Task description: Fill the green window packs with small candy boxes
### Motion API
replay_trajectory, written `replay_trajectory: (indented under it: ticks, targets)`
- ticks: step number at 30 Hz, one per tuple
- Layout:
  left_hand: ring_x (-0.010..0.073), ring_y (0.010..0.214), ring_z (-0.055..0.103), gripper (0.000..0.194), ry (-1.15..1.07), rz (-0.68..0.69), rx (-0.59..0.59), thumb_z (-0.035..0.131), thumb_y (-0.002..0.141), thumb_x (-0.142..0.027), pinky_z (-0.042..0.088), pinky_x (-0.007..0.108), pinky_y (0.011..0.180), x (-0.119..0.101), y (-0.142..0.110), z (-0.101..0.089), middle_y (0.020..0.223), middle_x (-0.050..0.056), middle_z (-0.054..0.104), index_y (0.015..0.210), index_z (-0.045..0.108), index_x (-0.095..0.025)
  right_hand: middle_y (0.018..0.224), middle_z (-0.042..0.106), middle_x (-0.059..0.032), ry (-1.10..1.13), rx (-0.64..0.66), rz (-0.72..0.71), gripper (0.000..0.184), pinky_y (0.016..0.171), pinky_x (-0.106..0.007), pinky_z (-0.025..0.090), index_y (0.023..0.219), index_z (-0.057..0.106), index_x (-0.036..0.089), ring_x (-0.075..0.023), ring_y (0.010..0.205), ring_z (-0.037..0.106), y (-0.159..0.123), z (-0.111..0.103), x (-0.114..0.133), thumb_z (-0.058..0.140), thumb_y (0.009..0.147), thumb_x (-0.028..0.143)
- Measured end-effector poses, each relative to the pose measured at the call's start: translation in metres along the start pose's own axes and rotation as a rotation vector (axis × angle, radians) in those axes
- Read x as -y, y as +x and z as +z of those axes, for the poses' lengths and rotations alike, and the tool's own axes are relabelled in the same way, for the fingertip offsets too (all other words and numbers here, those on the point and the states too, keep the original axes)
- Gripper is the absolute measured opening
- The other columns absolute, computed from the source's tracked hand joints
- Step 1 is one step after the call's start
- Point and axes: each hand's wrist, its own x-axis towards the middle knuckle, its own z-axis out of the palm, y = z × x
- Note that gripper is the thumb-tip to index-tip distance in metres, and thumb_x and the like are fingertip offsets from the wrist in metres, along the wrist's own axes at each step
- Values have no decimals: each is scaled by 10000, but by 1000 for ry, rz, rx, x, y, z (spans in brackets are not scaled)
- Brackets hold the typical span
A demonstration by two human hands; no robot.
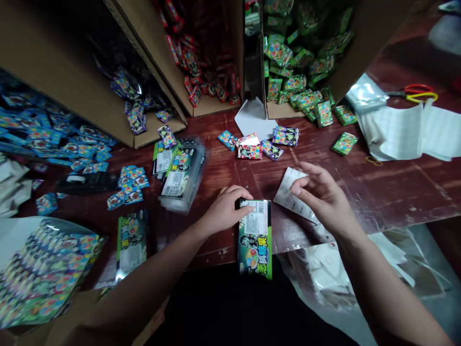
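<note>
My left hand (pixel 225 209) is closed over the top edge of a green and black candy packet (pixel 255 240) that lies at the table's near edge, with a white barcode label on its upper half. My right hand (pixel 322 197) hovers just to the right, fingers curled loosely, touching a white label sheet (pixel 290 192) that lies on the dark red table (pixel 396 192). Whether those fingers grip the sheet is unclear.
Open cardboard boxes at the back hold blue (pixel 54 134), red (pixel 201 72) and green (pixel 302 72) small packets. Loose packets (pixel 259 144) lie mid-table. A stack of bagged packets (pixel 180 173) sits to the left. Label sheets (pixel 406 129) and scissors (pixel 418 92) lie at the right.
</note>
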Motion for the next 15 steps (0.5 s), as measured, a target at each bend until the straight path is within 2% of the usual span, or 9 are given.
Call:
replay_trajectory:
  ticks: [2,4,8,12,15]
  targets:
    - [204,1048,664,170,-248,-22,30,662,877,-253,503,369,959,-4,-11,6,1130,57,715,1035,695,-200,896,629,11,3,114,35,563,771,-292,515,1384,468,298,-138,813,604,4,16,7,724,883,267]
    - [193,973,698,190,-403,-84,77,622,907,-268,540,330,867,-11,-16,11,1081,64,745,1056,706,-185,898,625,14,6,229,74,579,786,-290,509,1403,437,282,-131,816,598,7,28,12,710,893,271]
    - [200,934,712,188,-450,-127,65,624,898,-258,552,324,834,-14,-18,14,1053,71,766,1018,742,-174,898,637,10,-26,415,133,641,775,-298,513,1453,370,269,-137,818,599,5,39,7,691,898,287]
    - [205,910,717,185,-502,-116,58,635,882,-233,561,328,809,-11,-18,16,1032,76,769,1017,744,-169,902,639,6,-125,395,124,724,800,-337,532,1507,305,265,-153,829,616,-5,44,-10,681,889,290]
    - [197,914,714,178,-565,-121,53,642,873,-208,562,331,822,-10,-21,17,1017,79,761,1023,725,-161,988,628,-23,-257,314,36,800,833,-381,540,1562,211,296,-184,895,626,-14,48,-17,663,903,293]
